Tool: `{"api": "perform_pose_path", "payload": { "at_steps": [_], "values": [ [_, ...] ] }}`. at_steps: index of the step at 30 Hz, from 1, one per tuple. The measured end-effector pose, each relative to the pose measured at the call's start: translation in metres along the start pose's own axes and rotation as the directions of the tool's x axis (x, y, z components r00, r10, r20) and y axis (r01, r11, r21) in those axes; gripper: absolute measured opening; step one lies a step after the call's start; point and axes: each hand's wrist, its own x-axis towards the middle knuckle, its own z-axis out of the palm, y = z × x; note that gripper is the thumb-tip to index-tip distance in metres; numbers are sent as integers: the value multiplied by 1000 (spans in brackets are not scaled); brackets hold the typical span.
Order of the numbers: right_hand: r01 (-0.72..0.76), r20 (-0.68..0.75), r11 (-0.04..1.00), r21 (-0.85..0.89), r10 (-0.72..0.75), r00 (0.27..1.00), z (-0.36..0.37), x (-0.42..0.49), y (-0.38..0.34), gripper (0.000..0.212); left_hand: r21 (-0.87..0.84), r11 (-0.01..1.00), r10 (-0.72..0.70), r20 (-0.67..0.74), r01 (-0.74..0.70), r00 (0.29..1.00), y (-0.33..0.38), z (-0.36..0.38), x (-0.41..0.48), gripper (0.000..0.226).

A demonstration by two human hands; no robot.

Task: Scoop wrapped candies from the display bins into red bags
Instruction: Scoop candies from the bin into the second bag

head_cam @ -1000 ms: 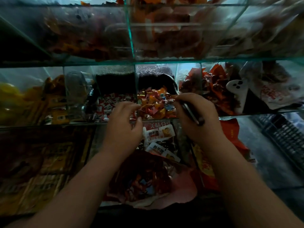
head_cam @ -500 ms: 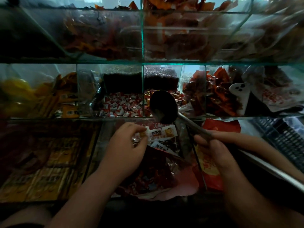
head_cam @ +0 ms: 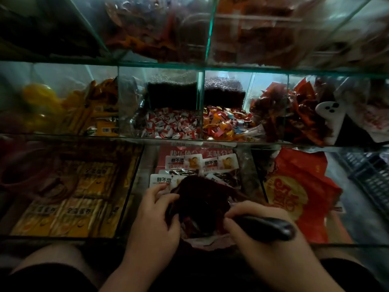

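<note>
A dark red bag (head_cam: 202, 205) sits open low in the middle, above the front glass bin. My left hand (head_cam: 155, 216) grips its left edge. My right hand (head_cam: 259, 228) holds the dark scoop (head_cam: 271, 227) by its handle, at the bag's right edge; the scoop's bowl is hidden. Two glass bins on the middle shelf hold wrapped candies: red-and-white ones (head_cam: 170, 126) and mixed orange, red and blue ones (head_cam: 226, 125).
A pile of flat red bags with gold print (head_cam: 294, 192) lies to the right. White-labelled snack packs (head_cam: 202, 163) lie behind the bag. Yellow packets (head_cam: 63, 199) fill the left bin. Glass shelves (head_cam: 189, 64) overhang above. A dark crate (head_cam: 370, 178) stands far right.
My right hand brought the scoop back from the mixed-candy bin down to the red bag. My left hand dropped from the shelf edge to the bag's left edge. The camera tilted downward.
</note>
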Motion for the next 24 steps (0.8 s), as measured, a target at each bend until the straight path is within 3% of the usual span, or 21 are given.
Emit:
{"api": "perform_pose_path", "payload": {
  "at_steps": [3,6,8,10,14,20,24],
  "values": [
    [-9,16,993,-121,11,1000,23,14,19,9,-104,990,-83,100,93,992,-4,7,-2,41],
    [-139,2,989,-42,139,990,40,20,27,13,-184,966,-151,157,179,976,-9,8,-5,51],
    [-239,-39,961,139,247,968,43,18,29,16,-226,953,-171,150,202,974,-11,8,-7,56],
    [-344,-53,854,390,394,918,42,16,24,19,-233,951,-172,141,201,975,-11,8,-9,59],
    [-368,-117,684,630,552,826,44,14,22,11,-289,928,-186,193,237,963,-11,7,-11,66],
    [-268,-274,701,661,558,783,36,8,26,20,-361,901,-188,177,241,966,-11,11,-13,65],
    [-317,-183,729,606,516,837,41,9,29,16,-378,898,-163,188,224,969,-14,14,-16,66]
  ]
}}
